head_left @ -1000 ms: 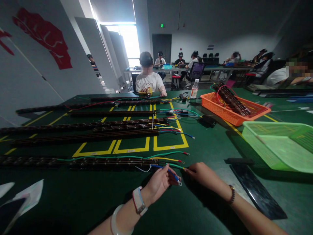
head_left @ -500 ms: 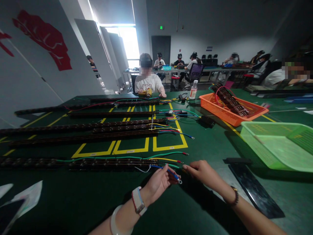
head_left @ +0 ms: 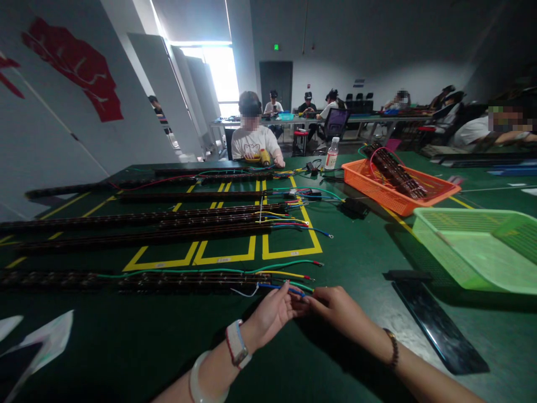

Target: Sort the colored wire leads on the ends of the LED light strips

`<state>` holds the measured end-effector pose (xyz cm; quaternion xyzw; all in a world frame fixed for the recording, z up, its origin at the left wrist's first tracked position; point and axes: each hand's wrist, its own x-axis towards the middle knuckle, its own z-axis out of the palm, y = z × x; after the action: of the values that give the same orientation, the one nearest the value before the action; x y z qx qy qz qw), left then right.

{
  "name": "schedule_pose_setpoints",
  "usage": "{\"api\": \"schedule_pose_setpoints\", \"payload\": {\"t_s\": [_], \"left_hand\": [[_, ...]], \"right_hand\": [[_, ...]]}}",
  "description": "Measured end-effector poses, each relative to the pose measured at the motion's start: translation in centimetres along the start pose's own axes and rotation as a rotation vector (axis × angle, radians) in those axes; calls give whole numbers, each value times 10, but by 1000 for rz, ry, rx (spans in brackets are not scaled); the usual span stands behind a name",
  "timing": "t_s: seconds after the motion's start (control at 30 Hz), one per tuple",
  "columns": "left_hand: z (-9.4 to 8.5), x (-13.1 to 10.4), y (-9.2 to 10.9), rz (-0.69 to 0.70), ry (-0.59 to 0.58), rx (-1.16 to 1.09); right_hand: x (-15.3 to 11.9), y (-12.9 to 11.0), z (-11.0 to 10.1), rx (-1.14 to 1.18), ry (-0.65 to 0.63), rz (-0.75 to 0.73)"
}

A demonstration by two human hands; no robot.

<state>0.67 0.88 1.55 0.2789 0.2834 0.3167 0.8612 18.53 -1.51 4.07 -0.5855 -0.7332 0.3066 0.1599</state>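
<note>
My left hand (head_left: pixel 272 314): low centre of the frame, fingers pinched narrow on the blue wire (head_left: pixel 282 289) near its free end.
My right hand (head_left: pixel 335 307): just right of the left, fingertips touching it and closed on the same wire end; the terminal itself is hidden between my fingers.
Blue wire: runs left from my fingers into the near dark strip (head_left: pixel 134 280), which lies across the lower left of the frame.
Neighbouring leads: a yellow wire (head_left: pixel 289 274) and a green wire (head_left: pixel 251 269) lie just beyond my fingers, close together.
Risk, as I judge it: a hard pull could strain the blue wire where it meets the strip, and my fingers could snag the nearby leads, since they crowd together.
Black flat bar (head_left: pixel 436 324): lower right, apart from my hands.
Green basket (head_left: pixel 474 246): right of frame; orange basket (head_left: pixel 398 184) beyond it, holding more strips.
Far end: a seated person (head_left: pixel 254 140) across the table, upper centre.
</note>
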Motion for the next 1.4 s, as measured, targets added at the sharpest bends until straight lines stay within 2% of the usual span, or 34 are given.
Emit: {"api": "schedule_pose_setpoints", "payload": {"t_s": [0.13, 0.27, 0.5, 0.67, 0.83, 0.97, 1.07, 1.23, 1.33, 1.4], "left_hand": [[1, -1, -4, -75, -62, 251], [4, -3, -8, -86, -140, 494], [1, -5, -8, -92, -168, 561], [6, -7, -8, -82, -158, 639], [14, -12, -10, -68, -117, 734], [19, -20, -10, -70, -126, 754], [25, -31, -8, -84, -139, 755], [26, -64, 4, -43, -42, 774], [16, -92, 18, 52, 95, 776], [4, -110, 28, 166, 231, 776]], "right_hand": [[2, 4, 0, -162, 60, 23], [5, 7, 5, -370, 53, 18], [7, 6, 11, -538, 20, -32], [7, 14, 8, -513, 68, -65], [12, 18, -5, -270, 237, -193], [26, 2, -9, -189, 315, -341], [42, -15, 1, -232, 322, -461], [74, -37, 27, -395, 305, -554], [86, -43, 37, -490, 280, -543], [90, -45, 39, -533, 250, -531]]}}
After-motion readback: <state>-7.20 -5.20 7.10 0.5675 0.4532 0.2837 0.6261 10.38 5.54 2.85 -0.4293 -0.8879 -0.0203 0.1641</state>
